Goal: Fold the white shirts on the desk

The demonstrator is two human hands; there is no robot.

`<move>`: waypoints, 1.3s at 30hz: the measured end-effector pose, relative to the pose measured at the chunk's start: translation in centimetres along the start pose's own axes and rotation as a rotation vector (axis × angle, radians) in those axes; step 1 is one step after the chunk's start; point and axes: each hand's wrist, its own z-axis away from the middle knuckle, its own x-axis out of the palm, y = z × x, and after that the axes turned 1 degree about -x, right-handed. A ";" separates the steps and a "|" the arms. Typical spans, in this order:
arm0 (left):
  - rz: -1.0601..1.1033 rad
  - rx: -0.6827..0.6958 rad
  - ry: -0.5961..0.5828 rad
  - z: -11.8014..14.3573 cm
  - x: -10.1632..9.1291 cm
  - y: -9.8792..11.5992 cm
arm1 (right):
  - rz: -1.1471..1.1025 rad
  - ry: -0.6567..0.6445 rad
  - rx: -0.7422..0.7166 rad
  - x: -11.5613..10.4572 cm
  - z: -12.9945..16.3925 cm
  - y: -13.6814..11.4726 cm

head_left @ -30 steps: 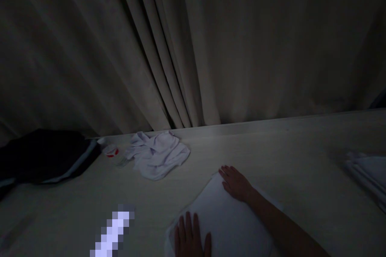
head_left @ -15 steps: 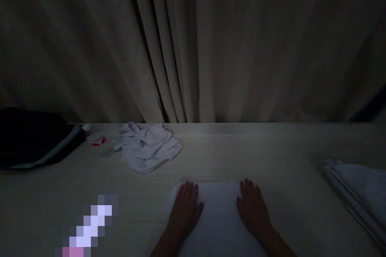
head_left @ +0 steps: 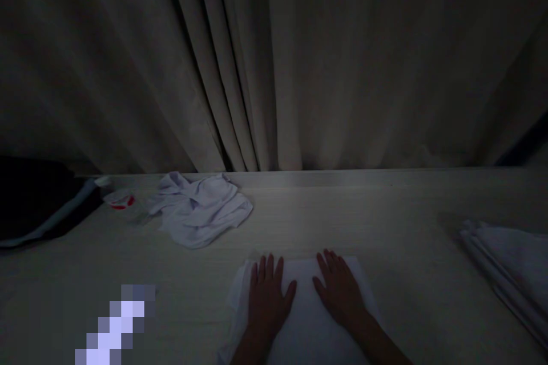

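A white cloth (head_left: 314, 331), folded into a flat rectangle, lies on the table in front of me. On its left side my left hand (head_left: 270, 296) rests flat, fingers spread and thumb pointing inward. My right hand (head_left: 340, 288) lies palm down on the upper right part of the cloth, its fingers stretched out. Neither hand grips anything. The near end of the cloth runs out of view at the bottom, and a looser layer shows along its left edge.
A crumpled pale cloth (head_left: 201, 211) lies at the back left, beside a clear plastic bottle (head_left: 122, 199) with a red label. Dark fabric (head_left: 34, 199) sits at the far left. Folded white cloths (head_left: 509, 262) lie at right. A curtain (head_left: 342, 68) hangs behind the table (head_left: 406, 217).
My right hand has slid left across the cloth, closer to my left hand, uncovering the cloth's upper right corner. My left hand's fingers are more spread. The view has shifted slightly.
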 end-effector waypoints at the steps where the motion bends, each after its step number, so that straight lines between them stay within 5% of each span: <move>1: -0.011 -0.009 0.000 0.1 0.1 -0.4 | 0.001 0.004 0.013 0.0 0.0 0.2; 10: -0.103 0.018 0.064 0.3 -1.2 -1.7 | 0.045 0.070 0.013 -1.4 0.5 0.2; 15: -0.231 0.162 0.240 5.7 -3.0 -0.6 | 0.131 0.214 -0.068 -3.3 6.7 -1.3; 20: -0.347 0.224 0.324 10.8 -2.0 -1.0 | 0.218 0.285 -0.162 -1.5 12.3 -1.4; 30: -0.303 0.270 0.246 11.3 -1.5 -2.3 | 0.163 0.225 -0.159 -0.5 14.4 1.5; 35: -0.237 0.132 0.164 12.1 -2.1 -5.8 | 0.083 0.038 -0.059 -1.5 16.2 4.2; 39: -0.057 0.026 0.146 15.4 -4.1 -9.8 | 0.087 0.062 -0.006 -2.5 16.2 5.5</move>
